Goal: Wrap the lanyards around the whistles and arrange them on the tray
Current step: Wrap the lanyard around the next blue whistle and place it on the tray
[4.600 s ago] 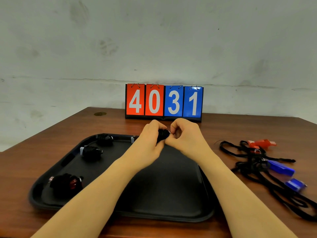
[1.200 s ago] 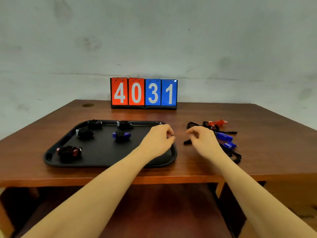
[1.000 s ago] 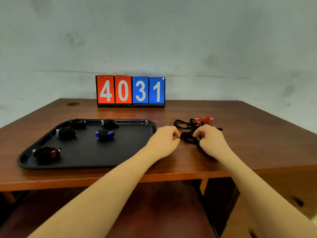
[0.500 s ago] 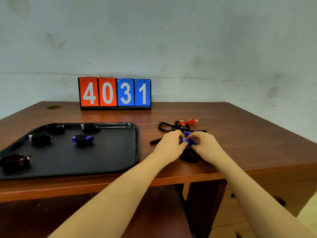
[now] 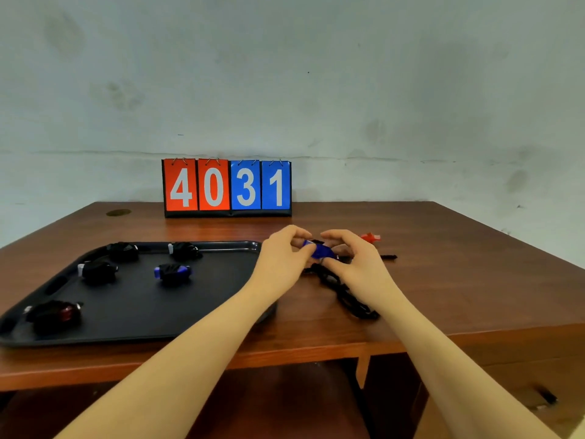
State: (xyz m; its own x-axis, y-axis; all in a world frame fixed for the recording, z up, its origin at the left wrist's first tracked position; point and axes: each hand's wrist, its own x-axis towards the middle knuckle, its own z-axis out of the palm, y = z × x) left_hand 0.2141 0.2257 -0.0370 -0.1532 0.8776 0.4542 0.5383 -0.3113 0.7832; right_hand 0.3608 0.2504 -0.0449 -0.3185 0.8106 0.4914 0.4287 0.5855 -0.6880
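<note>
A blue whistle [image 5: 319, 250] is held just above the table, right of the tray. My left hand [image 5: 283, 261] pinches its left end and my right hand [image 5: 354, 263] pinches its right side. Its black lanyard [image 5: 348, 296] trails loose over the table toward the front edge. A red whistle [image 5: 370, 238] lies behind my right hand. The black tray [image 5: 190, 308] holds several wrapped whistles: two at the back [image 5: 123, 251] [image 5: 185, 250], one at the left [image 5: 98, 271], a blue one in the middle [image 5: 173, 273] and a red one at the front left [image 5: 55, 315].
A flip scoreboard [image 5: 226, 187] reading 4031 stands at the back of the wooden table [image 5: 459, 280] against the wall. The table's front edge runs just below the tray.
The wrapped whistle from earlier now lies on the tray. Both hands moved right to the loose pile, took up a blue whistle and lifted it, its lanyard pulling out of the tangle.
</note>
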